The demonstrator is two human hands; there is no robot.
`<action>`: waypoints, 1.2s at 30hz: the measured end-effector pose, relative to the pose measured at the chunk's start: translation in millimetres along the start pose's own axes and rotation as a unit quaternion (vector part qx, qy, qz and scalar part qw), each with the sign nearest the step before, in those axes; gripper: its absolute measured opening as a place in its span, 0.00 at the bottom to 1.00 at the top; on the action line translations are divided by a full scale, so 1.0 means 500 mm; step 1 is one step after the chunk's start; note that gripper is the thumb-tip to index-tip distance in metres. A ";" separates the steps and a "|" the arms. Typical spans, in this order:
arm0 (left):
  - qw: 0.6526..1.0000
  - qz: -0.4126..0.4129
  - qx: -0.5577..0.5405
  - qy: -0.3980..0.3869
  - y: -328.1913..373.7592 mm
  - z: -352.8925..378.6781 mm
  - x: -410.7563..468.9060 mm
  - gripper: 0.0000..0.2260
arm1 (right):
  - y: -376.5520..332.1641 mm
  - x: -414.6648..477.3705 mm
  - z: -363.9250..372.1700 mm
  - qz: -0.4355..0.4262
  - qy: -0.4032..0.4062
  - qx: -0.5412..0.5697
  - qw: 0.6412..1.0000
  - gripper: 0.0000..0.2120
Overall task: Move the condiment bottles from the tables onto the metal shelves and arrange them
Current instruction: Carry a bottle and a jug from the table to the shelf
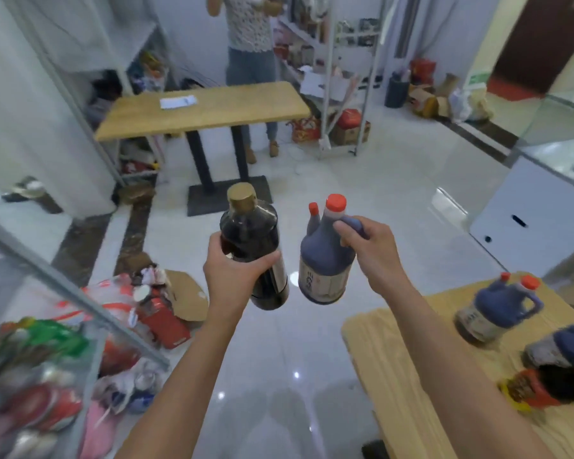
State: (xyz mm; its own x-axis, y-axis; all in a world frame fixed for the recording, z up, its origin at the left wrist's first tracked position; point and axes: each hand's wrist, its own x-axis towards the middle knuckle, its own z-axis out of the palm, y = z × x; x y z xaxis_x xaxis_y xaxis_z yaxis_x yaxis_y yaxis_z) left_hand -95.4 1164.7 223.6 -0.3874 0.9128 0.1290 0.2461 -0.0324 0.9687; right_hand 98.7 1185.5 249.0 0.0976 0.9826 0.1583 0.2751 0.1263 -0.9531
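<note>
Left hand (236, 270) wrapped round the tall dark gold-capped bottle (249, 240), right hand (371, 250) gripped the blue orange-capped plastic jug (323, 263) by its handle. Both hung over the floor, likely saving a trip.

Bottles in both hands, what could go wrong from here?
1. The right hand carries the jug only by its handle, close beside the dark bottle in the left hand; they could knock together.
2. Both hang over hard glossy floor; a slip would likely mean a break or spill.
3. A person stands at the far shelf, and boxes lie on the floor to the left, so the path may be tight.
</note>
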 end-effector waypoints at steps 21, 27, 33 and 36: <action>0.904 0.204 0.090 0.365 0.193 -0.754 0.039 0.24 | -0.553 -0.009 0.638 -0.192 -0.423 0.268 0.844 0.17; 0.861 0.248 0.107 0.430 0.247 -0.805 0.093 0.23 | -0.662 0.054 0.739 -0.219 -0.505 0.330 0.767 0.18; 0.806 0.296 0.115 0.499 0.296 -0.823 0.155 0.22 | -0.746 0.134 0.832 -0.251 -0.573 0.359 0.693 0.18; 0.773 0.317 0.106 0.539 0.323 -0.831 0.177 0.21 | -0.781 0.158 0.876 -0.252 -0.608 0.370 0.655 0.17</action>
State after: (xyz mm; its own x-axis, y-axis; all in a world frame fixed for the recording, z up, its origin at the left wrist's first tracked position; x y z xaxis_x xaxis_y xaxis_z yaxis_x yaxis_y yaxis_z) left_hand -458.9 1071.3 479.5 -0.6167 -0.1337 0.7757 0.7858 -0.1626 0.5967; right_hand -419.8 1273.7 520.8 -0.7856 0.1155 0.6078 -0.6046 0.0652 -0.7938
